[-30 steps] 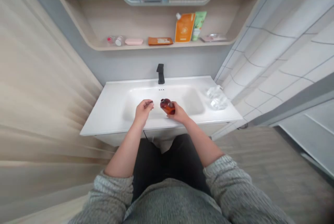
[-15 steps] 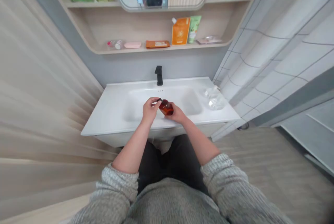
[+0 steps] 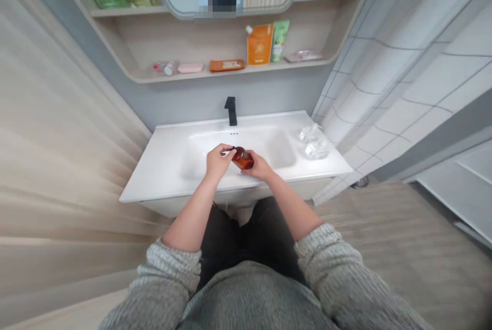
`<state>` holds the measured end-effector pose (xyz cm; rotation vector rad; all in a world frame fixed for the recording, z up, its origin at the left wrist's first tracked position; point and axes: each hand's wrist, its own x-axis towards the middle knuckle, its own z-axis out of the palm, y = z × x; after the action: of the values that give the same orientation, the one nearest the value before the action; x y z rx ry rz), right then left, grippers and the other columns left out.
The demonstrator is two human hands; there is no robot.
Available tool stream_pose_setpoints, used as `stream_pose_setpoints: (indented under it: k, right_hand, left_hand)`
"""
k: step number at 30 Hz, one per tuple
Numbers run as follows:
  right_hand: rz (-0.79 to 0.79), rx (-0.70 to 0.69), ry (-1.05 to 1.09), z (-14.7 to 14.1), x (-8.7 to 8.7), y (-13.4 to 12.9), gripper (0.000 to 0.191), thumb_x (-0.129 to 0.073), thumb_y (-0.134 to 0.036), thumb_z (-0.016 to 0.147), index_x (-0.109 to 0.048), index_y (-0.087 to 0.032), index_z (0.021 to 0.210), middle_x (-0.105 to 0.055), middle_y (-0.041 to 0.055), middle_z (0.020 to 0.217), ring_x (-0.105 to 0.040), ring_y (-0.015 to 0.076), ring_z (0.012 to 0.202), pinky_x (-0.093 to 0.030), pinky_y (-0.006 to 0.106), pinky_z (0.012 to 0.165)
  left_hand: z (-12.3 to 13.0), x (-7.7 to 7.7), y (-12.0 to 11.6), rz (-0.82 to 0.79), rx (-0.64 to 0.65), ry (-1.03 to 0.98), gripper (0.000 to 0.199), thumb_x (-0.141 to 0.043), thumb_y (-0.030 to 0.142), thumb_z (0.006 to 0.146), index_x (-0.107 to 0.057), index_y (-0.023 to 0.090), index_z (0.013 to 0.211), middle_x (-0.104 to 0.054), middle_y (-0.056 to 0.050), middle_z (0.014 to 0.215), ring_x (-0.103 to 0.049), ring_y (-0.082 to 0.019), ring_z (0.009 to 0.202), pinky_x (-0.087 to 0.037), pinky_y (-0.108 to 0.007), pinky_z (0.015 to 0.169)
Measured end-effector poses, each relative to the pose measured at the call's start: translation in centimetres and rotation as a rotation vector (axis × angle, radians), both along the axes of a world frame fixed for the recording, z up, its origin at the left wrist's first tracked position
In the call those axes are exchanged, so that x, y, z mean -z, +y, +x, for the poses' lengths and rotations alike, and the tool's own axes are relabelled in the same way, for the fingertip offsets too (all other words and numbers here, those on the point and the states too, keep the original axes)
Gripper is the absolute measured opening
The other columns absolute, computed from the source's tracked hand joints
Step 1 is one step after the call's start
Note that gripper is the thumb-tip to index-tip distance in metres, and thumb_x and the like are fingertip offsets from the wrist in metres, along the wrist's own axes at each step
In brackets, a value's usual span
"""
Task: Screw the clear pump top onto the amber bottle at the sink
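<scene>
Amber bottle (image 3: 243, 159), one: part-filled, tilted with its neck toward the upper left, in front of the faucet, over the near side of the washbasin. Black cap (image 3: 232, 148), one: at the bottle's mouth; whether seated cannot be told.

Right hand (image 3: 260, 165): grip wrapped around the bottle's lower body. Left hand (image 3: 218, 162): grip drawn in to a pinch, thumb and fingers on the cap.

White washbasin (image 3: 282, 148), one: below and in front of the faucet. Black faucet (image 3: 232, 111), one: upright at the back. White tabletop (image 3: 154, 168): extending to both sides of the faucet. Clear plastic items (image 3: 315, 146): right of the faucet, exact kind unclear.

Wall shelf (image 3: 209, 74): above the faucet. Orange spouted pouch (image 3: 260, 45) and green tube (image 3: 280, 42): above, to the faucet's right. Orange flat packet (image 3: 226, 66): directly above it. Pink case (image 3: 190, 67): above, to its left.
</scene>
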<state>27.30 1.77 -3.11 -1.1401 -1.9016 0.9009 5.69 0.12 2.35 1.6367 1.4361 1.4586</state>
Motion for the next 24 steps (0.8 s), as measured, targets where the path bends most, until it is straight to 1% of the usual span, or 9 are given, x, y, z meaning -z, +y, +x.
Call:
stream_pose_setpoints:
  k: [3,6,9,11,15,18,20,22,24]
  right_hand:
    - [0.006,0.011,-0.007,0.0,0.1,0.1,0.081,-0.095,-0.032,0.066,-0.062,-0.025,0.140,-0.079,0.0065,0.124,-0.076,0.0300,0.107,-0.059,0.045,0.100]
    - [0.018,0.014,-0.011,0.0,0.3,0.2,0.081,-0.094,-0.031,0.066,-0.062,-0.025,0.140,-0.079,0.0069,0.128,-0.075,0.0306,0.111,-0.058,0.045,0.101]
    - [0.024,0.000,0.007,0.0,0.3,0.2,0.083,-0.093,-0.031,0.066,-0.062,-0.024,0.142,-0.078,0.0081,0.131,-0.075,0.0310,0.113,-0.058,0.045,0.103]
    - [0.019,-0.012,0.021,0.0,0.3,0.2,0.083,-0.093,-0.031,0.067,-0.062,-0.024,0.143,-0.078,0.0077,0.129,-0.075,0.0306,0.112,-0.058,0.045,0.103]
    - [0.035,-0.029,0.013,0.0,0.2,0.1,0.081,-0.092,-0.029,0.067,-0.063,-0.025,0.143,-0.078,0.0073,0.129,-0.075,0.0306,0.113,-0.058,0.045,0.104]
    - [0.057,-0.020,0.000,0.0,0.1,0.0,0.080,-0.092,-0.027,0.067,-0.065,-0.024,0.142,-0.078,0.0084,0.130,-0.075,0.0315,0.113,-0.058,0.046,0.105]
    - [0.056,-0.011,-0.005,-0.1,0.1,0.0,0.081,-0.092,-0.026,0.066,-0.065,-0.024,0.142,-0.078,0.0084,0.129,-0.075,0.0319,0.113,-0.058,0.046,0.106]
    - [0.049,-0.010,0.000,-0.1,0.1,-0.1,0.080,-0.092,-0.026,0.067,-0.064,-0.024,0.142,-0.078,0.0082,0.129,-0.075,0.0319,0.113,-0.057,0.046,0.106]
    - [0.043,-0.021,0.008,-0.1,0.0,-0.1,0.078,-0.091,-0.027,0.068,-0.065,-0.024,0.142,-0.078,0.0078,0.130,-0.075,0.0314,0.113,-0.058,0.045,0.105]
  left_hand:
    - [-0.1,-0.1,-0.4,0.042,-0.040,0.069,0.011,-0.080,0.032,0.092,-0.083,0.027,0.100,-0.085,-0.006,0.108,-0.079,-0.027,0.106,-0.065,-0.044,0.094]
    - [0.0,-0.1,-0.6,0.064,-0.049,0.091,0.011,-0.076,0.026,0.092,-0.083,0.026,0.101,-0.085,-0.007,0.112,-0.079,-0.027,0.108,-0.065,-0.044,0.094]
    - [0.0,-0.5,-0.5,0.054,0.001,0.082,0.018,-0.073,0.019,0.090,-0.084,0.026,0.103,-0.085,-0.006,0.112,-0.079,-0.026,0.105,-0.065,-0.043,0.094]
    - [-0.2,-0.9,-0.4,0.059,0.045,0.105,0.019,-0.073,0.020,0.090,-0.084,0.027,0.103,-0.086,-0.005,0.111,-0.080,-0.026,0.105,-0.065,-0.043,0.094]
    - [-1.0,-1.9,0.0,0.049,0.041,0.208,0.006,-0.082,0.028,0.087,-0.084,0.027,0.092,-0.085,-0.004,0.099,-0.078,-0.026,0.095,-0.064,-0.044,0.093]
    - [-1.9,-2.3,0.2,-0.017,0.081,0.230,0.009,-0.081,0.023,0.085,-0.084,0.027,0.093,-0.085,-0.004,0.099,-0.078,-0.025,0.087,-0.065,-0.044,0.094]
    - [-2.4,-2.4,0.2,-0.039,0.172,0.214,0.017,-0.077,0.018,0.084,-0.085,0.027,0.097,-0.086,-0.004,0.103,-0.079,-0.025,0.093,-0.065,-0.046,0.101]
    - [-2.7,-2.5,0.3,-0.014,0.272,0.204,0.026,-0.074,0.014,0.083,-0.085,0.026,0.104,-0.085,-0.005,0.112,-0.080,-0.026,0.108,-0.062,-0.047,0.110]
    - [-3.0,-2.7,0.3,0.021,0.296,0.219,0.032,-0.076,0.018,0.084,-0.084,0.026,0.114,-0.083,-0.007,0.124,-0.078,-0.027,0.118,-0.062,-0.046,0.111]
